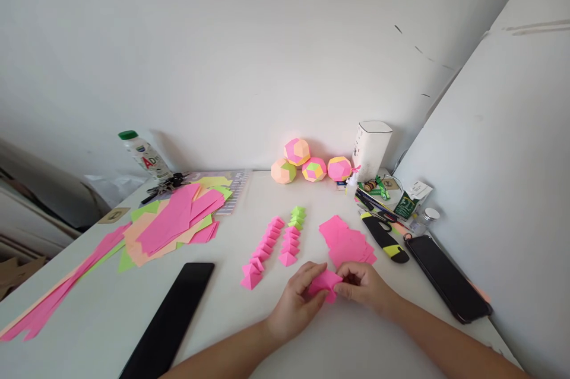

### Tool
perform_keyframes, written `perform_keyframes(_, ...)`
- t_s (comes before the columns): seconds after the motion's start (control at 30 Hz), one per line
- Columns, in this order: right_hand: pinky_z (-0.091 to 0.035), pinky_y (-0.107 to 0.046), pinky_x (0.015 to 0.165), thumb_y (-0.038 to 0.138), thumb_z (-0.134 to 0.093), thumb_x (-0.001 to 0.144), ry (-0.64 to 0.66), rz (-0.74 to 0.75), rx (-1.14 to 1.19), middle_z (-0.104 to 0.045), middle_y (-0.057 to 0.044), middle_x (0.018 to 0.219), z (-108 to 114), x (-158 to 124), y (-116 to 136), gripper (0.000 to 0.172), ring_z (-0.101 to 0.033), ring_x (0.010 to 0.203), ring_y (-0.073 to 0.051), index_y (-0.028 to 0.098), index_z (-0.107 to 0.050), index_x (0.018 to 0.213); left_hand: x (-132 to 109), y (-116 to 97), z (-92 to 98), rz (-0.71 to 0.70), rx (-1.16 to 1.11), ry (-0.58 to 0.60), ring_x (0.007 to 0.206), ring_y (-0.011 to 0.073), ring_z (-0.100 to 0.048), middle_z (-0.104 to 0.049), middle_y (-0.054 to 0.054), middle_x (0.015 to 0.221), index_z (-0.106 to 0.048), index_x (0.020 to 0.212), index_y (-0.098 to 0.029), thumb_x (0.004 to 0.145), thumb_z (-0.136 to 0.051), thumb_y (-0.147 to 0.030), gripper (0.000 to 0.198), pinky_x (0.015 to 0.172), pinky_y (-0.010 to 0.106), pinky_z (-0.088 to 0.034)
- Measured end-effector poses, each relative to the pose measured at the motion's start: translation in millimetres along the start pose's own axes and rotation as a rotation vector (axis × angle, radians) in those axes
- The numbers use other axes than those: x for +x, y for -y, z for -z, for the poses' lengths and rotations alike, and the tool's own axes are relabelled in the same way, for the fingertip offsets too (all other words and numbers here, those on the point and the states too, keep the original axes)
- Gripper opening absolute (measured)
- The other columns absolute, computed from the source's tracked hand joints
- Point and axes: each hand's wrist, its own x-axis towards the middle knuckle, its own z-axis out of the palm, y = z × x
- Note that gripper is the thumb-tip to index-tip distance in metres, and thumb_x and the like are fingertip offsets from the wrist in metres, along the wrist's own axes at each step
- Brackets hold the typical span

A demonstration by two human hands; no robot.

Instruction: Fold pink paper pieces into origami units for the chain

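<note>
My left hand and my right hand meet near the table's front edge, both pinching a folded pink paper piece between their fingers. Just behind them lies a loose pile of pink paper squares. To the left of that pile run two rows of folded units: a pink row and a shorter row of pink and green units. Several finished paper balls in pink, orange and green sit at the back by the wall.
A white table holds a black tablet front left, a spread of coloured paper sheets, keys and a bottle at the back left. At right lie a phone, a yellow-black cutter, scissors, small packets and a white box.
</note>
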Motion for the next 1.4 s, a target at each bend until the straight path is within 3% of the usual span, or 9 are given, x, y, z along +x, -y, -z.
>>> perform_keyframes(0.27,-0.027,-0.023,0.047,0.046,-0.07,0.071,-0.027,0.026,0.002,-0.042,0.006,0.055,-1.0,-1.6,1.4,0.033,-0.034,0.049,-0.009,0.017,-0.054,0.065,2.2,-4.4,1.5,0.159,0.082,0.054,0.065,0.013,-0.045,-0.047,0.001,0.075,-0.067,0.102,-0.02,0.083,-0.055,-0.027,0.023,0.058,0.023,-0.04)
perform_keyframes(0.53,-0.032,-0.023,0.051,0.042,-0.072,0.072,-0.039,0.074,0.027,-0.046,0.005,0.061,0.1,-2.5,-0.8,0.029,-0.039,0.054,-0.01,0.018,-0.055,0.071,4.9,-12.5,4.6,0.161,0.116,0.125,0.066,0.0131,-0.048,-0.051,0.002,0.074,-0.07,0.094,-0.019,0.086,-0.051,-0.027,0.022,0.06,0.023,-0.04)
perform_keyframes(0.7,-0.038,-0.024,0.054,0.04,-0.075,0.069,-0.095,0.059,0.038,-0.05,0.004,0.066,-0.1,-2.9,-1.8,0.03,-0.045,0.058,-0.011,0.019,-0.056,0.08,5.1,-13.2,5.1,0.158,0.117,0.143,0.064,0.0132,-0.048,-0.053,0.002,0.073,-0.07,0.101,-0.021,0.086,-0.051,-0.027,0.026,0.06,0.023,-0.04)
perform_keyframes(0.97,-0.033,-0.024,0.049,0.042,-0.073,0.07,-0.057,0.087,0.012,-0.049,0.004,0.06,0.4,-1.4,-2.0,0.027,-0.039,0.052,-0.01,0.017,-0.063,0.075,4.1,-13.4,3.8,0.179,0.117,0.14,0.061,0.0125,-0.046,-0.051,0.002,0.068,-0.073,0.091,-0.019,0.083,-0.051,-0.023,0.024,0.057,0.022,-0.038)
perform_keyframes(1.4,-0.036,-0.025,0.05,0.04,-0.071,0.072,-0.064,0.145,-0.015,-0.054,0.001,0.065,0.3,-1.7,3.0,0.023,-0.044,0.055,-0.012,0.017,-0.068,0.074,5.0,-14.6,3.1,0.174,0.127,0.132,0.057,0.0107,-0.043,-0.046,0.0,0.063,-0.07,0.076,-0.016,0.082,-0.05,-0.019,0.021,0.053,0.021,-0.035)
